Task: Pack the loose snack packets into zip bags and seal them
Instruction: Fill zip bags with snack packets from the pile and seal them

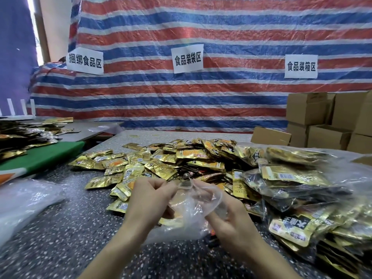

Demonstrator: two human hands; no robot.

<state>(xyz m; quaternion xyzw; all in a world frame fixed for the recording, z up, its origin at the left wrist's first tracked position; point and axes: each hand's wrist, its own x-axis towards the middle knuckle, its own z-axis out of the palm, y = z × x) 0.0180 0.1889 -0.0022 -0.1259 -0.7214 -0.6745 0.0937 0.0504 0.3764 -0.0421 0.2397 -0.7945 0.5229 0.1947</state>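
Note:
A clear zip bag (187, 214) hangs between my two hands above the speckled table (66, 228). My left hand (147, 200) pinches one side of its mouth and my right hand (227, 216) pinches the other side, holding the mouth apart. Behind the hands lies a heap of loose gold snack packets (161, 164). To the right, filled zip bags (291, 178) of gold packets are stacked.
A pile of empty clear bags (24, 200) lies at the left. A green board (42, 156) and more packets (24, 135) sit on a side table. Cardboard boxes (326, 121) stand at the back right before a striped tarp (181, 93) with paper signs.

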